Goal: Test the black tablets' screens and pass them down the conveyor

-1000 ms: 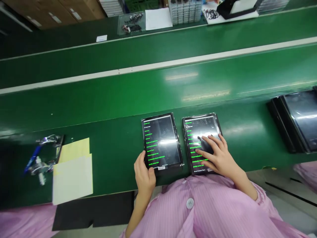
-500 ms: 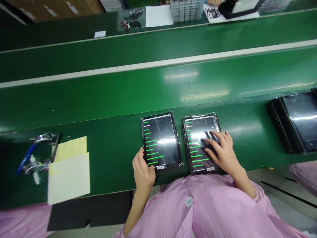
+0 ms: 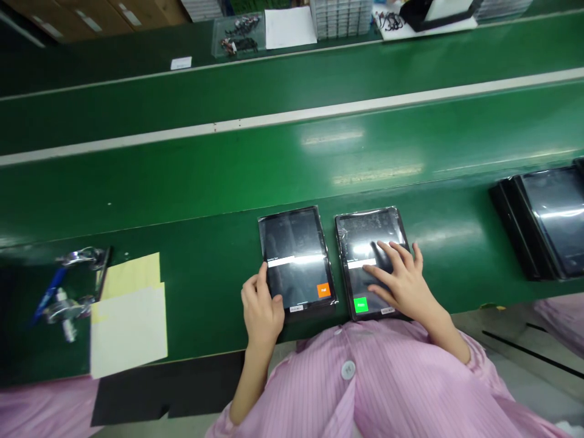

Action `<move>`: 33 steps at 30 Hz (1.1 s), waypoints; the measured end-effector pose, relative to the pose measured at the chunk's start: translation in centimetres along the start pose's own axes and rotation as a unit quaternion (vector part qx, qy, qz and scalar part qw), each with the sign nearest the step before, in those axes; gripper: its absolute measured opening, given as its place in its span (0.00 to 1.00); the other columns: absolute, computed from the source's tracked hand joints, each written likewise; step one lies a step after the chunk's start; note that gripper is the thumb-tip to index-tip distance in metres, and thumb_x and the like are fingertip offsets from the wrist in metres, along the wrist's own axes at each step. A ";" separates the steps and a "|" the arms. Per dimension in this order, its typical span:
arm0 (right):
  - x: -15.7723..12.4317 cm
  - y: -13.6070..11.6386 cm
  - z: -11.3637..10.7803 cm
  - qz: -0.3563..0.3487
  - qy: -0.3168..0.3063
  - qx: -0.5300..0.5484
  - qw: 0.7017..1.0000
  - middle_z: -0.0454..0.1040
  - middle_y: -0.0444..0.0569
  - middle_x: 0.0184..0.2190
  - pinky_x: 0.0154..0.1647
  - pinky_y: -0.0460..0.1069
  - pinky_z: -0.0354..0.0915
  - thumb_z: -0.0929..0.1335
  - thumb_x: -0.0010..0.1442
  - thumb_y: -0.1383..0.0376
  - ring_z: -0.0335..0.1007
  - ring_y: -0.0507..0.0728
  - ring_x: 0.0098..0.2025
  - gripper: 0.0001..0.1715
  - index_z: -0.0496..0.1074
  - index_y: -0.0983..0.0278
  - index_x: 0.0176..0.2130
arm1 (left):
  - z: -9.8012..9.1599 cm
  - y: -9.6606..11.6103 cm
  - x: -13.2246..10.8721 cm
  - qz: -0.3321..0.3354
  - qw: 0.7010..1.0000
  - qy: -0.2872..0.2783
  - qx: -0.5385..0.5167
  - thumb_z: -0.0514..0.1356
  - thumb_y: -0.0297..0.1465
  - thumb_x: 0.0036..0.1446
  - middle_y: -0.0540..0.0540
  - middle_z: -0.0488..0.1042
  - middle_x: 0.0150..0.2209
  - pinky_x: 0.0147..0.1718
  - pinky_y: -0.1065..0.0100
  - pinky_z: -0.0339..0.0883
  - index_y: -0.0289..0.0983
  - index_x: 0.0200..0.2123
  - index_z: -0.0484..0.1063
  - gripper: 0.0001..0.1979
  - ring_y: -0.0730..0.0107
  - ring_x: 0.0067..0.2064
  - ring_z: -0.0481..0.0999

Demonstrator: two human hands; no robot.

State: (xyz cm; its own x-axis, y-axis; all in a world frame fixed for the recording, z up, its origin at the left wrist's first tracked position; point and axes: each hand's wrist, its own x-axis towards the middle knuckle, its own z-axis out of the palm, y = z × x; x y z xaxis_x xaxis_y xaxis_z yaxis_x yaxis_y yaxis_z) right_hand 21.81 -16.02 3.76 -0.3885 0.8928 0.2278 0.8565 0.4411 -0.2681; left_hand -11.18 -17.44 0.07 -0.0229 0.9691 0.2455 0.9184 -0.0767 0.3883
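Two black tablets lie side by side on the green bench, screens up and lit. The left tablet [image 3: 296, 243] shows a white bar and an orange button at its lower right. On the right tablet [image 3: 365, 234] there is a white bar and a green button at the lower left. My left hand [image 3: 263, 307] is at the left tablet's lower left edge, fingers apart, index fingertip near the white bar. My right hand [image 3: 404, 280] is spread over the right tablet's screen, index fingertip at the white bar; whether it touches the glass I cannot tell.
Dark tablets [image 3: 542, 225] are stacked at the right. To the left lie yellow and white paper sheets [image 3: 130, 328], a blue pen [image 3: 49, 295] and shiny wrapped items. Across the bench stand a clear tray with cables [image 3: 239, 36], white paper [image 3: 291, 27] and stacked trays [image 3: 342, 18].
Both screens went from green text lists to dark pages with a white bar and a coloured button. My left index finger moved up the tablet's edge; my right hand shifted slightly left.
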 end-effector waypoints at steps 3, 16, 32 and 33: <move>-1.7 1.3 -0.9 -0.003 0.012 0.002 1.000 0.46 0.54 0.70 0.65 0.78 0.40 0.69 0.64 0.46 0.50 0.75 0.65 0.29 0.68 0.51 0.60 | -0.4 -0.3 0.5 -0.013 1.000 -0.024 -0.005 0.37 0.50 0.68 0.37 0.64 0.45 0.45 0.51 0.66 0.33 0.65 0.62 0.35 0.54 0.43 0.67; -6.7 -0.2 2.0 0.009 0.123 -0.020 0.992 0.51 0.52 0.64 0.64 0.76 0.50 0.73 0.61 0.52 0.56 0.71 0.59 0.33 0.63 0.44 0.63 | -2.9 -0.4 6.2 0.126 0.988 -0.085 -0.034 0.45 0.47 0.69 0.35 0.69 0.52 0.52 0.51 0.65 0.36 0.63 0.64 0.29 0.51 0.54 0.69; -1.0 6.0 -0.9 0.070 0.098 0.010 0.993 0.53 0.61 0.62 0.63 0.75 0.48 0.60 0.69 0.47 0.52 0.73 0.63 0.36 0.51 0.57 0.69 | 0.8 5.9 16.6 0.304 0.937 -0.174 0.024 0.49 0.39 0.68 0.36 0.72 0.58 0.63 0.43 0.54 0.34 0.64 0.63 0.25 0.52 0.60 0.68; 0.5 6.7 -0.4 0.083 0.080 0.012 0.993 0.55 0.60 0.61 0.62 0.74 0.50 0.58 0.70 0.49 0.52 0.72 0.62 0.32 0.56 0.56 0.68 | 1.2 5.7 17.3 0.284 0.941 -0.177 0.040 0.50 0.38 0.68 0.34 0.70 0.59 0.63 0.44 0.56 0.33 0.64 0.61 0.25 0.51 0.61 0.68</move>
State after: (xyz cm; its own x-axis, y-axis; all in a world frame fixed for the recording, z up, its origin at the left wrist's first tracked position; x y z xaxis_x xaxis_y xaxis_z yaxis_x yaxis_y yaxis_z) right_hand 27.49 -12.60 2.43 -0.1831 0.9284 0.3233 0.8950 0.2935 -0.3360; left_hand -5.91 -0.85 5.49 0.6012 0.7954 0.0763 0.7698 -0.6021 0.2116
